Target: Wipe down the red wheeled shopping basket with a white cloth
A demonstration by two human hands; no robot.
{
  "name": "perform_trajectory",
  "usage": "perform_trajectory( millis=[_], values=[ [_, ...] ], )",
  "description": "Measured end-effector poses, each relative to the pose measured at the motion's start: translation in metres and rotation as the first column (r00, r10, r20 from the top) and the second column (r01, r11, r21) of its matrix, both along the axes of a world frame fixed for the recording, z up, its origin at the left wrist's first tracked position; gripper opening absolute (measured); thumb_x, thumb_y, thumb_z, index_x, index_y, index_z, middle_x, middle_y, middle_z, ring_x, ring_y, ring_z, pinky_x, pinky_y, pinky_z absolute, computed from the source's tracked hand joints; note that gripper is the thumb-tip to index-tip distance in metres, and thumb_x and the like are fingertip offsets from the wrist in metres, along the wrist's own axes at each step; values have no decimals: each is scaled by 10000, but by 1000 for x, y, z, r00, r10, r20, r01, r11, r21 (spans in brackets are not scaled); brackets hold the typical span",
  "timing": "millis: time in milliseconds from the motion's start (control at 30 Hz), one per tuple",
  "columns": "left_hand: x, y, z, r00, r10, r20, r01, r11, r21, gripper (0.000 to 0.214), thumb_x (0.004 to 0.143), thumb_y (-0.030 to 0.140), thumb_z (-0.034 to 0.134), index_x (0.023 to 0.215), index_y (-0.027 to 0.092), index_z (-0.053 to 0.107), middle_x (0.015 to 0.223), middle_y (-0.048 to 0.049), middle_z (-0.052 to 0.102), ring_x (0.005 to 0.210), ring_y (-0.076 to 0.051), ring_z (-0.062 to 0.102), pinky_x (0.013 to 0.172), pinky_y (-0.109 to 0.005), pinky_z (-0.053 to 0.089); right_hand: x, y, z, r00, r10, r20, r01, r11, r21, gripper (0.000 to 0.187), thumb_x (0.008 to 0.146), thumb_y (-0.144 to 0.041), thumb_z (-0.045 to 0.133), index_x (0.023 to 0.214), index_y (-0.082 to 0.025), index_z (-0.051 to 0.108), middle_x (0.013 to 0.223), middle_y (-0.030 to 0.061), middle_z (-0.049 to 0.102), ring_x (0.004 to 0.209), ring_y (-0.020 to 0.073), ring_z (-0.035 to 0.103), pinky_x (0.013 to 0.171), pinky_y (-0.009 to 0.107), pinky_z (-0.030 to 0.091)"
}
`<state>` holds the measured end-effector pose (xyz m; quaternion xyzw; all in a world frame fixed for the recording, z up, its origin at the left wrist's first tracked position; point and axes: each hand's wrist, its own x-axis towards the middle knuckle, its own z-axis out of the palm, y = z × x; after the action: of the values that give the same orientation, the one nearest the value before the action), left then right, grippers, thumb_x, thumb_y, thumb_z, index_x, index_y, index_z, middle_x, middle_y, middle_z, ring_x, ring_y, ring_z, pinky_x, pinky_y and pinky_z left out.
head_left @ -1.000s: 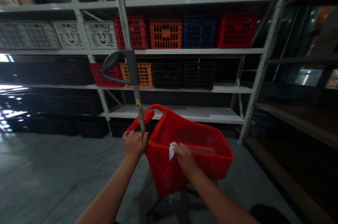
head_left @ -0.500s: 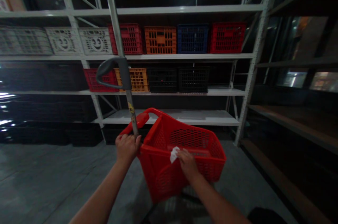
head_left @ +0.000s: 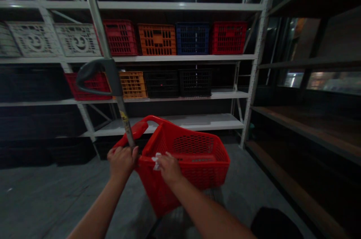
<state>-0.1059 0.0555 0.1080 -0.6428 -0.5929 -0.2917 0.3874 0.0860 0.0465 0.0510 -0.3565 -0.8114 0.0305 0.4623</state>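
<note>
A red plastic shopping basket on wheels stands on the floor in front of me. Its metal pull rod rises to a grey grip at the top. My left hand is closed around the base of that rod, beside the basket's red carry handle. My right hand presses a small white cloth against the basket's near rim, fingers closed on it.
White metal racking stands behind, carrying red, orange, blue, black and white crates. Darker shelving runs along the right side. The floor is grey concrete. The room is dim.
The right hand with the cloth has slid left along the basket's near rim, towards the left hand. The view has swung to the right, so the basket and rod sit further left.
</note>
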Motion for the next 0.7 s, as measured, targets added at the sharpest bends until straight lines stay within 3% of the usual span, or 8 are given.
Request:
perform_trajectory(
  millis=[67,167,333,467,567,633,700],
  values=[
    [-2,1,-1,1000,7,-22,-7,1000,9,395,816,388,335,571,169,555,562,-71,575,682,-220,498,786,-393,284,-5,2,1,1000,10,26,-11,1000,12,369,766,-33,422,1042,-230,567,1092,21,615,1058,107,522,983,333,311],
    [-8,4,-1,999,0,-36,0,1000,2,394,818,389,330,579,170,554,564,-69,568,685,-217,501,796,-392,296,27,-2,-11,998,-43,35,43,999,3,329,788,-44,397,981,-226,591,1045,23,638,1003,111,556,988,355,301],
    [-18,11,4,1000,-11,16,13,995,-101,403,805,400,320,629,145,578,721,-124,597,826,-276,511,834,-466,288,147,-21,-50,972,-231,33,231,973,3,323,765,-41,390,914,-227,607,972,31,662,924,149,593,979,453,298],
    [-6,2,3,970,30,243,-48,996,69,405,819,371,297,983,89,538,1162,-233,468,1154,-358,348,905,-580,187,224,-35,-76,912,-410,27,409,911,47,299,748,-64,426,905,-233,616,955,58,664,879,190,613,985,534,252],
    [22,-15,-11,942,-65,329,4,983,184,399,820,340,340,1136,115,431,1280,-212,372,1249,-309,251,961,-544,179,234,-37,-87,902,-431,25,429,902,49,310,745,-63,423,916,-235,617,982,59,655,909,201,605,975,522,296],
    [50,-24,-26,950,-167,262,138,982,128,342,810,321,381,1097,156,465,1258,-171,414,1242,-280,281,983,-513,183,219,-35,-90,911,-413,-2,413,909,49,327,749,-56,407,931,-228,617,1006,60,646,940,194,594,951,477,360],
    [80,-28,-42,942,-283,180,289,957,-7,276,807,292,395,1033,188,515,1222,-124,469,1226,-261,311,994,-493,190,194,-31,-87,921,-389,-35,390,919,46,341,753,-48,396,950,-218,616,1025,61,638,959,184,585,919,433,408]
  ],
)
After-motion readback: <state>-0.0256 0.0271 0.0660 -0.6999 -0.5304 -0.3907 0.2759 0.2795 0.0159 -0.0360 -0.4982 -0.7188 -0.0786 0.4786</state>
